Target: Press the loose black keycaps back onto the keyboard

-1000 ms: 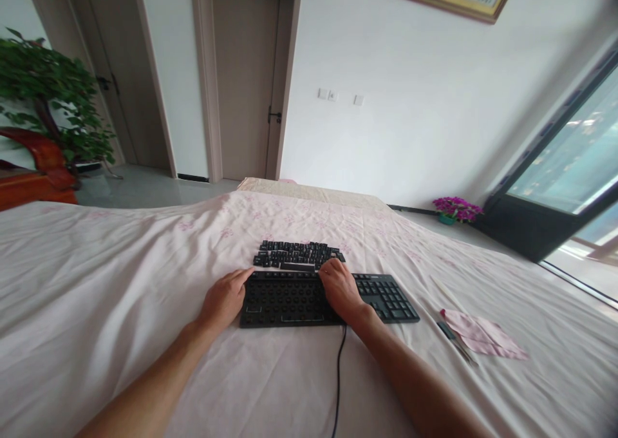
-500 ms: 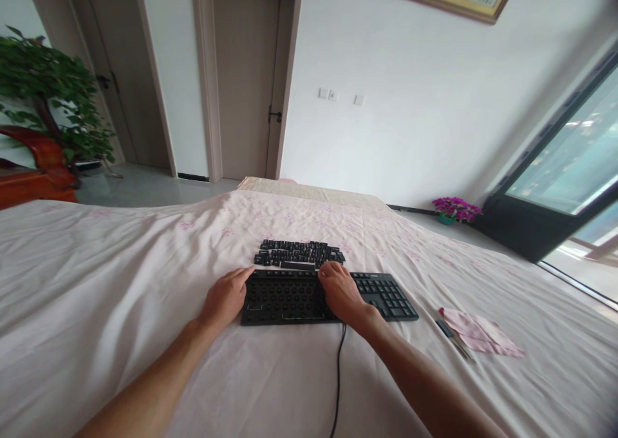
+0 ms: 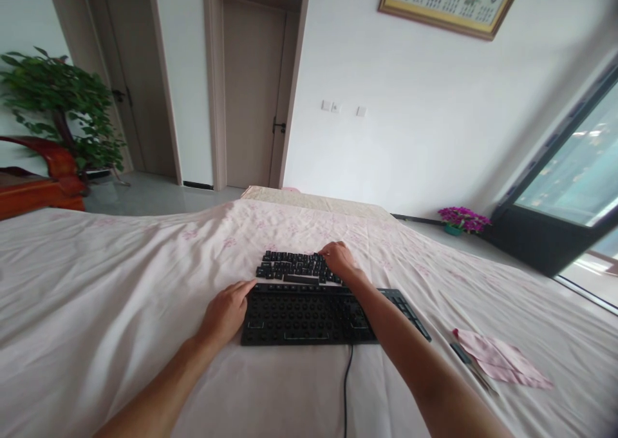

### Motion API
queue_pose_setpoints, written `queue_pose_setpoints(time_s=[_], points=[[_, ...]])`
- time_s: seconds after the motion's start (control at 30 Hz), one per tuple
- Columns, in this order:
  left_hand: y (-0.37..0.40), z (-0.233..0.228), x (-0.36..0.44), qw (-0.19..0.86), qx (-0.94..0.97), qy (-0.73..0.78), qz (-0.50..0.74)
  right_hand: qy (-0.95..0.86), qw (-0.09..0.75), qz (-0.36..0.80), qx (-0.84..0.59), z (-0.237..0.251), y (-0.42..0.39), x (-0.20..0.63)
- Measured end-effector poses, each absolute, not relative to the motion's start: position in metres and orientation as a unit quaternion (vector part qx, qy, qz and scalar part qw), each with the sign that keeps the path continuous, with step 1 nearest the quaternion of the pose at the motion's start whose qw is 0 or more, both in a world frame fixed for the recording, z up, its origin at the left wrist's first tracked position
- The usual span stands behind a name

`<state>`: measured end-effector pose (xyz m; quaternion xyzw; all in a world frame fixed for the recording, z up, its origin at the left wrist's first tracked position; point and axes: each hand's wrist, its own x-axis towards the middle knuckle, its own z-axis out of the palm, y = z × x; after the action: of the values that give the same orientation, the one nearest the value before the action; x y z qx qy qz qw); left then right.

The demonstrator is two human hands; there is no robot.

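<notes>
A black keyboard point(image 3: 309, 314) lies on a pale pink bedsheet point(image 3: 120, 283), most of its main keys removed so the bare sockets show. The loose black keycaps point(image 3: 290, 267) are laid out in rows just beyond it. My left hand point(image 3: 226, 310) rests on the keyboard's left edge, fingers on the upper left corner. My right hand point(image 3: 339, 259) reaches past the keyboard and its fingertips are on the right end of the keycap rows; whether it grips a cap is hidden. The keyboard's black cable point(image 3: 346, 386) runs toward me.
A pink cloth point(image 3: 502, 364) with a small dark tool point(image 3: 462, 353) beside it lies to the right. Beyond the bed are doors, a potted green plant point(image 3: 62, 103) on the left, purple flowers point(image 3: 461, 220) and a glass door on the right.
My right hand has left the keyboard's top right area and moved forward onto the right end of the loose keycaps. The camera tilted up slightly. My left hand stayed put.
</notes>
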<state>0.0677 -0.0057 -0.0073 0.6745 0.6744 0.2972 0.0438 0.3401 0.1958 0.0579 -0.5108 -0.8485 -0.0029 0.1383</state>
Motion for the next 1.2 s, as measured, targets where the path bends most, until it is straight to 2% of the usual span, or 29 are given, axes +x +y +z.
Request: queue_pose_setpoints(time_s=[0.4,0.73,1.03,1.2], points=[[-0.005,-0.002,0.069,0.049,0.670,0.678,0.297,-0.841,0.048,-0.063,-0.535,0.053,0.230,0.307],[-0.005,-0.004,0.068,0.043,0.670,0.674,0.310,-0.844,0.012,-0.087,-0.529,0.050,0.242,0.289],[-0.006,-0.002,0.068,0.056,0.671,0.674,0.305,-0.854,0.078,-0.059,-0.511,0.069,0.211,0.300],[-0.005,-0.005,0.067,0.055,0.670,0.675,0.306,-0.868,0.169,0.021,-0.466,0.076,0.166,0.336]])
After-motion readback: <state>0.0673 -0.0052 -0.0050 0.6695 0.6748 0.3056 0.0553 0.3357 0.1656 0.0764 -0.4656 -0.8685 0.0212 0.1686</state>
